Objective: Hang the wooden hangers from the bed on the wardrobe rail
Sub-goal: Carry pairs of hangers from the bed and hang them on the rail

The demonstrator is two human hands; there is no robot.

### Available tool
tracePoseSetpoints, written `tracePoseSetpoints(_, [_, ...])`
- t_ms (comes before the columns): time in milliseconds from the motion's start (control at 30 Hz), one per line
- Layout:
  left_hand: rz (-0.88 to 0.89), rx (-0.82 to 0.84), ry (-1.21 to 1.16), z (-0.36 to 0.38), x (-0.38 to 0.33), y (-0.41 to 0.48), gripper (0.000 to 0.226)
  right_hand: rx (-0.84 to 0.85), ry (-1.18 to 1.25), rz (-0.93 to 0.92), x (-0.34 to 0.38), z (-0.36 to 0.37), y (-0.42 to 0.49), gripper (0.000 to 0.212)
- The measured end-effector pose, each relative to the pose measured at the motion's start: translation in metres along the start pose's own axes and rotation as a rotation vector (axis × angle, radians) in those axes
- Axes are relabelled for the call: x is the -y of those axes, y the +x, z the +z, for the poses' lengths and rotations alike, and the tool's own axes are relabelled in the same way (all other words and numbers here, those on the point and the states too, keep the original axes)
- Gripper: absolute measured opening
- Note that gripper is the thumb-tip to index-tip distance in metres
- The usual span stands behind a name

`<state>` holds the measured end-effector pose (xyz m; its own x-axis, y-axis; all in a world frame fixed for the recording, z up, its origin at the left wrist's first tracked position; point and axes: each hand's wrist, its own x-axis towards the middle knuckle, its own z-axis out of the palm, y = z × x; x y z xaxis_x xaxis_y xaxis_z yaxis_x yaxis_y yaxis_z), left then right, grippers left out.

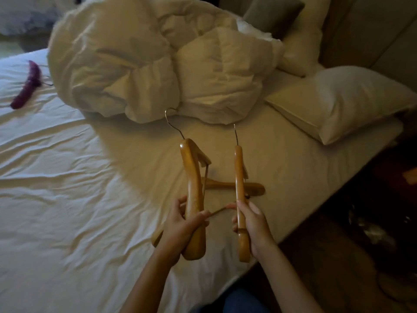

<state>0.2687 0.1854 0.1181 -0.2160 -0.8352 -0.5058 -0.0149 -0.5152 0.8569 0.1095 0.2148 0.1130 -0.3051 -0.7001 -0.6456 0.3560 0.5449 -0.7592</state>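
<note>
My left hand (182,227) grips a wooden hanger (194,177) by its lower arm, metal hook pointing away toward the duvet. My right hand (250,219) holds a second wooden hanger (239,175) edge-on, its hook also pointing away. Both hangers are lifted above the bed (67,199). A third wooden hanger (252,188) lies flat on the sheet behind them, partly hidden by the two held ones. No wardrobe rail is in view.
A crumpled white duvet (158,59) is heaped at the bed's far side. Pillows (347,100) lie at the right. A purple padded hanger (27,86) rests on the sheet at far left. Dark floor (352,256) with clutter runs along the bed's right edge.
</note>
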Motion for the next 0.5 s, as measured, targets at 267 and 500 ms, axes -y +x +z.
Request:
tracePoseSetpoints(267, [-0.014, 0.149, 0.111, 0.068, 0.006, -0.011, 0.05, -0.229, 0.027, -0.067, -0.016, -0.075, -0.026, 0.016])
tracePoseSetpoints(500, [-0.021, 0.272, 0.243, 0.186, 0.023, -0.033, 0.045, -0.461, 0.224, -0.111, -0.026, -0.192, -0.047, 0.029])
